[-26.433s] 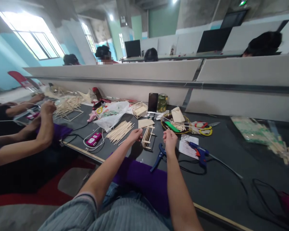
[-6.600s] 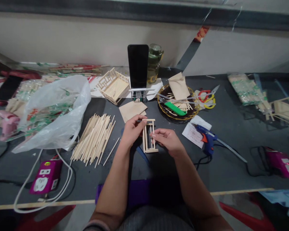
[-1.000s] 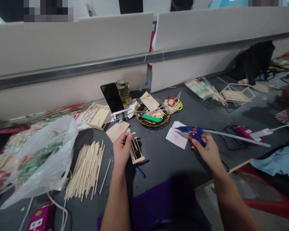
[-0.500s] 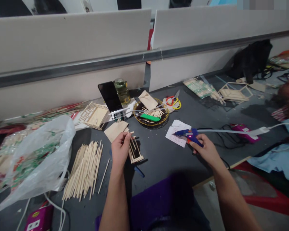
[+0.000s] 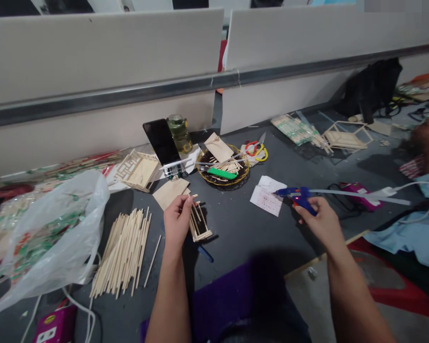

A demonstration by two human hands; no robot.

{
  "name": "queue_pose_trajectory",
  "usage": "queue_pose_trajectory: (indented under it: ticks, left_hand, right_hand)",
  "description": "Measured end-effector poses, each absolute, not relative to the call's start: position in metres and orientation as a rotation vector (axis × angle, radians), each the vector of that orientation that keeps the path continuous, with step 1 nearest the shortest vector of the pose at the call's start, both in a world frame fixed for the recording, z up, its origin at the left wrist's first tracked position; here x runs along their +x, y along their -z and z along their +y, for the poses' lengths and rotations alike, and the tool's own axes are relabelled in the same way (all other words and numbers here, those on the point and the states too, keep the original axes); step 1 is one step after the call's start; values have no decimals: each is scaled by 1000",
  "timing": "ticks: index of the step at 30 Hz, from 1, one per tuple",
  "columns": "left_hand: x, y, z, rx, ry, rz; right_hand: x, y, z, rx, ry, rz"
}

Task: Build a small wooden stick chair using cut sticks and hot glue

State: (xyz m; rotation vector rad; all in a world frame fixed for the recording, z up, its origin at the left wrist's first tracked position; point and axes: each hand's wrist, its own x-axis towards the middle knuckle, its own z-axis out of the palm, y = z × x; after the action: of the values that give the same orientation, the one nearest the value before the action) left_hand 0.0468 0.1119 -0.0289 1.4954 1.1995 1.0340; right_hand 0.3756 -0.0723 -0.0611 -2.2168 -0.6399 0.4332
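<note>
My left hand (image 5: 177, 221) pinches a small open frame built of wooden sticks (image 5: 199, 221), holding it upright on the dark table (image 5: 243, 228). My right hand (image 5: 320, 221) is wrapped round the handle of a blue hot glue gun (image 5: 296, 195), lifted off the table with its nozzle pointing left, a long glue stick trailing out behind it to the right. A white slip of paper (image 5: 267, 195) lies just left of the nozzle. A heap of loose wooden sticks (image 5: 123, 250) lies left of my left hand.
A phone on a stand (image 5: 162, 143), a jar, a stick-built tray (image 5: 137, 170) and a wicker basket (image 5: 243, 174) of sticks stand at the back. Scissors (image 5: 255, 150) lie beside the basket. A plastic bag (image 5: 53, 238) sits left. Another person's arm (image 5: 427, 138) shows far right.
My right hand has picked the glue gun up off the table and now holds it a little farther right. My left hand keeps the stick frame in place.
</note>
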Motion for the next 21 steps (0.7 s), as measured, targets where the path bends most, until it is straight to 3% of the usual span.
queue_pose_trajectory:
  ticks: [6, 21]
  left_hand:
    - [47, 31, 112, 1471, -1037, 1201]
    - [47, 29, 112, 1501, -1021, 1199]
  right_hand:
    - [375, 62, -71, -2288, -334, -617]
    - [317, 62, -47, -1895, -850, -896]
